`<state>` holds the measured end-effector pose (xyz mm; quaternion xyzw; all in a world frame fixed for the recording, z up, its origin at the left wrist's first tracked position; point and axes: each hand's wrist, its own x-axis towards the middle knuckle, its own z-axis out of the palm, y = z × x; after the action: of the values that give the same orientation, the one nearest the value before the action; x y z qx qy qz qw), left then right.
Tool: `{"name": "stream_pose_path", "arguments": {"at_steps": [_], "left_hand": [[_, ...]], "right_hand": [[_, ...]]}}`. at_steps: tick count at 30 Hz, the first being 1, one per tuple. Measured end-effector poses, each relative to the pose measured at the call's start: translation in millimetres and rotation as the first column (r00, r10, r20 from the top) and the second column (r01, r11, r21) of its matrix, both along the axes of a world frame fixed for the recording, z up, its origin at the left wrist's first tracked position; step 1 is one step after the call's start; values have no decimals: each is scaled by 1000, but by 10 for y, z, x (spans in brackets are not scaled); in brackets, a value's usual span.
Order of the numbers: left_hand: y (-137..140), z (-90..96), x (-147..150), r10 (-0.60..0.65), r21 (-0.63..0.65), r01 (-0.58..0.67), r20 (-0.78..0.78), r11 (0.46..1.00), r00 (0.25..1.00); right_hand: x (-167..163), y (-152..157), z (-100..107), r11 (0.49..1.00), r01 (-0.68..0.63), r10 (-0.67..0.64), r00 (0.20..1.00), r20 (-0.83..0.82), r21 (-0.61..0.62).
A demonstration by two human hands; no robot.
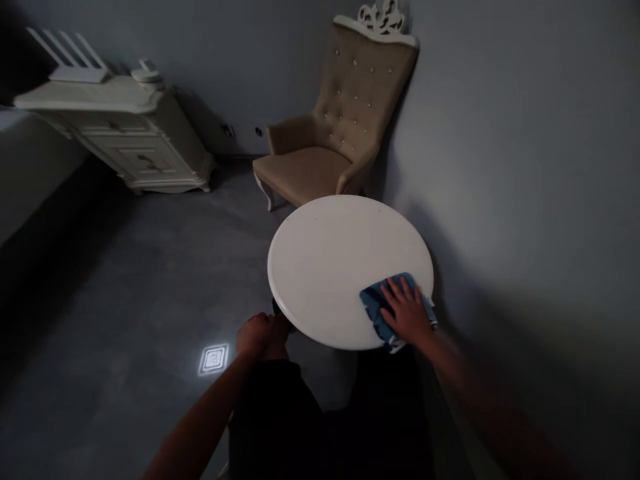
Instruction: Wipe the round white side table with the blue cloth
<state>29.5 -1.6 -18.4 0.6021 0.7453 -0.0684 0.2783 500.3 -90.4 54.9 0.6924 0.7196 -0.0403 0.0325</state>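
My right hand (407, 312) lies flat with its fingers spread on a folded blue patterned cloth (375, 301). The cloth rests on the right front part of a round white tabletop (325, 267), and its near corner hangs slightly over the rim. My left hand (261, 335) is closed, low beside the left front edge of the table. Something dark shows just past its fingers, too dim to name, and I cannot tell whether the hand grips it.
A brown tufted armchair (305, 167) stands behind the table, with a grey wall (525, 167) to the right. At the back left, a white cabinet (150, 150) carries a white router (80, 72). A bright square pattern (214, 359) shows on the grey floor (150, 287).
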Motion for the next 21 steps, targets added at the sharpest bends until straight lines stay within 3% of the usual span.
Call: {"name": "stream_pose_path", "arguments": {"at_steps": [5,10,15,18,21], "left_hand": [[69,-30,-9,-47,-37,45,-44,998,998],[139,-16,-21,-19,-75,19,-5,997,1000],[195,33,-55,21,-72,-19,27,997,999],[236,107,-58,52,-96,-48,44,994,998],[268,153,-54,69,-103,-65,38,993,997]], "right_hand": [[768,830,57,971,238,-239,963,121,29],[1030,2099,147,926,374,-377,921,99,46],[619,3312,188,901,431,-433,901,39,47],[99,3887,169,926,375,-375,927,-17,41],[-564,4271,145,962,270,-267,961,-67,38]]}}
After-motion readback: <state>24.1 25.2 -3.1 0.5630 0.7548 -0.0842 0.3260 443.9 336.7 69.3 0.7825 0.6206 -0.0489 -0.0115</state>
